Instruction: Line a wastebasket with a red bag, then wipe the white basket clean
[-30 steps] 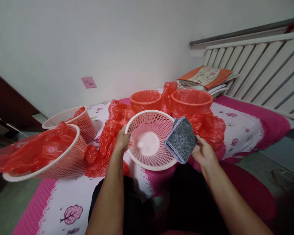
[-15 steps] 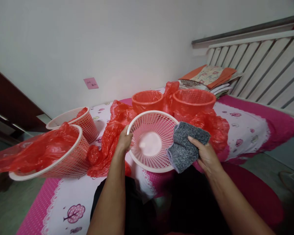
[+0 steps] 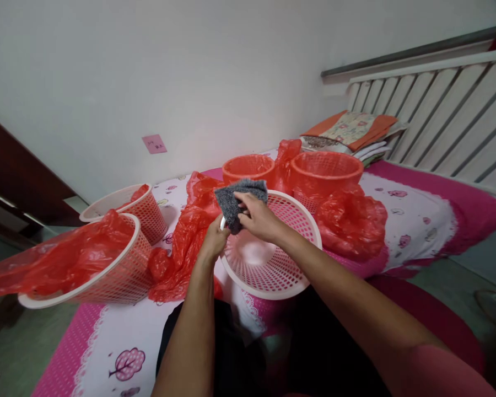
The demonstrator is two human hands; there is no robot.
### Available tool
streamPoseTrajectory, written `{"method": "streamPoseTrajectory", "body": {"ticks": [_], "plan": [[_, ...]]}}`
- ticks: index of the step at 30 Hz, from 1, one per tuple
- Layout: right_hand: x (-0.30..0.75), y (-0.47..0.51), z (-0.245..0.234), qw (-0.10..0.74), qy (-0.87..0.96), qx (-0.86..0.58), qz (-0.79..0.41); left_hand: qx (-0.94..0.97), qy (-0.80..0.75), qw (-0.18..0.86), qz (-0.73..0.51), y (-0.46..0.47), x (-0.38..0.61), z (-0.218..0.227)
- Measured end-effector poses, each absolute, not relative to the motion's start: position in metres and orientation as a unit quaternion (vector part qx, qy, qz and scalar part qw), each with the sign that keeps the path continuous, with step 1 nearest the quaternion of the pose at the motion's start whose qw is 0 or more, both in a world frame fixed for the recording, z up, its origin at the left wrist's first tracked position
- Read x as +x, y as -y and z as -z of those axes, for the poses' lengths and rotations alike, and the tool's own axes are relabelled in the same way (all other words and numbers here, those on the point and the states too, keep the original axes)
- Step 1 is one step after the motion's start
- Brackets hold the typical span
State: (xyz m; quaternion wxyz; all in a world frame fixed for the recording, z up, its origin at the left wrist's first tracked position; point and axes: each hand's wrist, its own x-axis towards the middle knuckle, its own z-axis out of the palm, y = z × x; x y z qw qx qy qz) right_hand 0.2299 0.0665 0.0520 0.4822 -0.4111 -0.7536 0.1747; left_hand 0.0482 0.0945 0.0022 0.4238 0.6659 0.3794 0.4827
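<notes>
A pink-and-white mesh basket (image 3: 287, 281) is tilted towards me at the bed's near edge. My left hand (image 3: 213, 242) grips its left rim, fingers closed. My right hand (image 3: 256, 216) has crossed over to the basket's upper left rim and pinches a folded grey cloth (image 3: 233, 199), pressing it against the rim just above my left hand.
Two pink baskets (image 3: 126, 207) with red plastic bags (image 3: 58, 259) lie at the left. Two red baskets (image 3: 328, 168) and crumpled red bags (image 3: 351, 223) stand behind. Folded bedding (image 3: 351, 132) sits by a white slatted headboard (image 3: 438, 105). The bed has a pink-bordered sheet (image 3: 405, 220).
My right hand has carried the grey cloth from the basket's right side across to its upper left rim. The basket has tipped slightly; my left hand keeps its grip.
</notes>
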Motion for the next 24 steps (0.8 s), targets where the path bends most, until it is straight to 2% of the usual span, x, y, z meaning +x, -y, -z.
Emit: {"method": "streamPoseTrajectory", "body": {"ticks": [4,9,17,24], "plan": [[0.220,-0.079,-0.044,0.325,0.856,-0.400,0.050,0.672,-0.384,0.419,-0.474,-0.092,0.048,-0.005],[0.219,-0.093,-0.037,0.236,0.875,-0.382,0.181,0.678,-0.400,0.409,-0.461,-0.094,0.050,-0.002],[0.228,-0.112,-0.047,0.176,0.888,-0.365,0.217,0.684,-0.399,0.400,-0.461,-0.092,0.051,-0.005],[0.245,-0.113,-0.057,0.158,0.878,-0.400,0.209,0.697,-0.388,0.393,-0.458,-0.093,0.052,-0.003]]}}
